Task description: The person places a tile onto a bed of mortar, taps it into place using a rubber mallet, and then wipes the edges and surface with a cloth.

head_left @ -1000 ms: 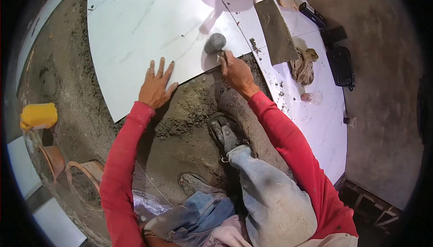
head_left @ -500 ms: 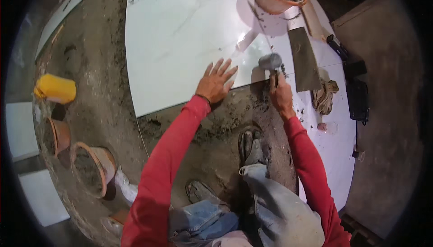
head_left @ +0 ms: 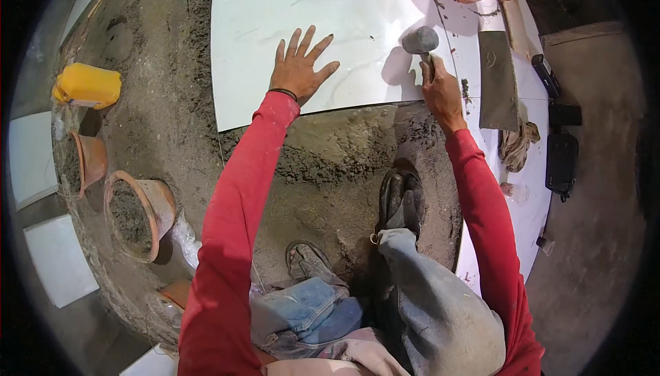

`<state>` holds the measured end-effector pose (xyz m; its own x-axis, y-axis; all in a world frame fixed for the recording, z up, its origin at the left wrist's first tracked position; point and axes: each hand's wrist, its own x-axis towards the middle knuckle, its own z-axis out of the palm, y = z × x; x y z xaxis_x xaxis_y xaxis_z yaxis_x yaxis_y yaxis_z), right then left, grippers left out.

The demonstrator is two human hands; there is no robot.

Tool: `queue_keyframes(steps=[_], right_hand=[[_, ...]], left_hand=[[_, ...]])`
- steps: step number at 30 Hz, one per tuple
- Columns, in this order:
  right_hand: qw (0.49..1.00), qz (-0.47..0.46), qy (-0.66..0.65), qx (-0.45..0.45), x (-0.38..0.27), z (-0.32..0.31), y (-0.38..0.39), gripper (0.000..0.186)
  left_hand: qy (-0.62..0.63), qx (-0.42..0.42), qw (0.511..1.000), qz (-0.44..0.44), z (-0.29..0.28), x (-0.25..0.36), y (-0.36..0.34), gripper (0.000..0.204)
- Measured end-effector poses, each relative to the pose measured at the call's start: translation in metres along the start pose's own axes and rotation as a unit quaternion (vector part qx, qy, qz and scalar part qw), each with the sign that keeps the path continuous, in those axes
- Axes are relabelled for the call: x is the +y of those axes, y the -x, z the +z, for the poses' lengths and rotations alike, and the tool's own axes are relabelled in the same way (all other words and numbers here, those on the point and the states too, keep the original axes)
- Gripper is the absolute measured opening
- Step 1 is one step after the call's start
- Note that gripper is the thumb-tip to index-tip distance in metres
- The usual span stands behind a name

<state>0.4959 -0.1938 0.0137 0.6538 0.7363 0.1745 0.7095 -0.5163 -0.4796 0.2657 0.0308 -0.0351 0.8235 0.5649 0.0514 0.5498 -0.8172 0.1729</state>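
One large white tile (head_left: 350, 49) lies ahead on grey mortar (head_left: 337, 155). The left hand (head_left: 300, 72) spreads over it, contact unclear; the right hand (head_left: 443, 97) grips a mallet (head_left: 421, 40), seemingly to tap it down. The next blow would want a flat, measured strike. The tile's far edge is cut off.

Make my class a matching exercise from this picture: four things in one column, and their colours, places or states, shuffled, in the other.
Things:
1) mallet
2) left hand
3) plastic jug
4) cloth

Descriptions:
a) yellow, toward the left of the picture
b) crumpled, toward the right of the picture
c) gripped by the handle in the right hand
d) spread out over the large white tile

Right pairs: 1-c, 2-d, 3-a, 4-b
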Motion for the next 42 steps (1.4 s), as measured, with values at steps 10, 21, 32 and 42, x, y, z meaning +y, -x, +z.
queue_keyframes(steps=[10, 21, 32, 42], right_hand=[[0.999, -0.001, 0.016, -0.031, 0.009, -0.003, 0.01, 0.025], [0.996, -0.063, -0.041, -0.042, -0.014, -0.006, 0.013, 0.019], [0.994, -0.054, -0.043, -0.082, -0.043, 0.03, -0.035, 0.022], [0.978, -0.11, -0.136, -0.115, -0.099, 0.084, -0.118, 0.023]], left_hand=[[-0.001, 0.022, 1.0, 0.002, 0.005, 0.003, -0.003, 0.07], [0.001, 0.0, 1.0, -0.005, -0.003, 0.009, -0.002, 0.07], [0.026, 0.058, 0.997, -0.03, -0.004, 0.003, -0.007, 0.068], [0.016, 0.138, 0.983, -0.12, -0.002, -0.061, -0.055, 0.067]])
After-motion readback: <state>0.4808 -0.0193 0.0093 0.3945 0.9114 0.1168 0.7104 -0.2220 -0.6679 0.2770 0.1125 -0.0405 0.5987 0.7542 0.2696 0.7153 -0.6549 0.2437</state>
